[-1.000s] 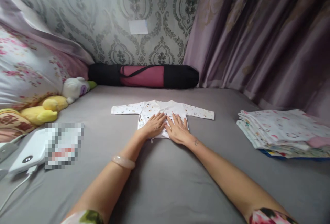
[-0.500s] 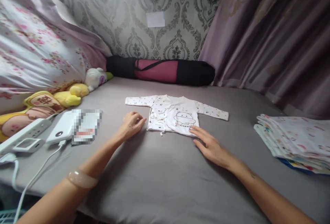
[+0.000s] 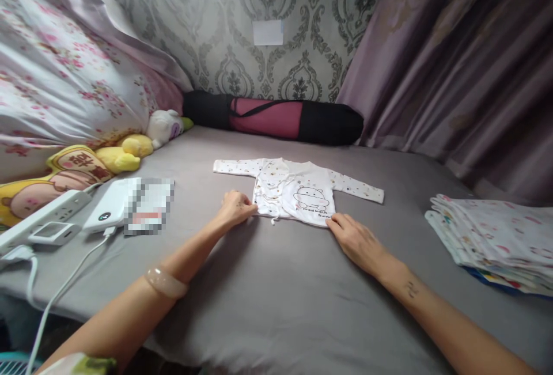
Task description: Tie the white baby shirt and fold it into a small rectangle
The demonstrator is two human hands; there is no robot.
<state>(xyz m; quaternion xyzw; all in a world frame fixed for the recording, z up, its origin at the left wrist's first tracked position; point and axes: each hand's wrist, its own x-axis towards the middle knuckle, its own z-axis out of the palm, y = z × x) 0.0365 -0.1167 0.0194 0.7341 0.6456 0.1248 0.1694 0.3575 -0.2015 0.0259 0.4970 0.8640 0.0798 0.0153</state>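
A small white baby shirt [image 3: 313, 193] lies flat on the grey sheet [image 3: 276, 294], its sleeves spread to both sides. It has a dotted print, side ties and a line-drawn animal on the front. At its lower left corner, my left hand [image 3: 237, 208] is closed, thumb and finger pinching the hem edge. My right hand [image 3: 356, 239] pinches the lower right corner of the hem in the same way. Between the hands, a white tie hangs out below the hem.
A stack of folded cloths [image 3: 496, 242] lies at the right. Along the left are a power strip [image 3: 47, 219], a white power bank [image 3: 113, 205] with a cable, and plush toys [image 3: 116, 156]. A black and red long bag [image 3: 268, 118] lies against the wall, beside a curtain [image 3: 406, 64].
My left hand has moved right onto the shirt's lower left corner and closed. My right hand, earlier with extended fingers, has closed on the lower right corner. The view has shifted slightly.
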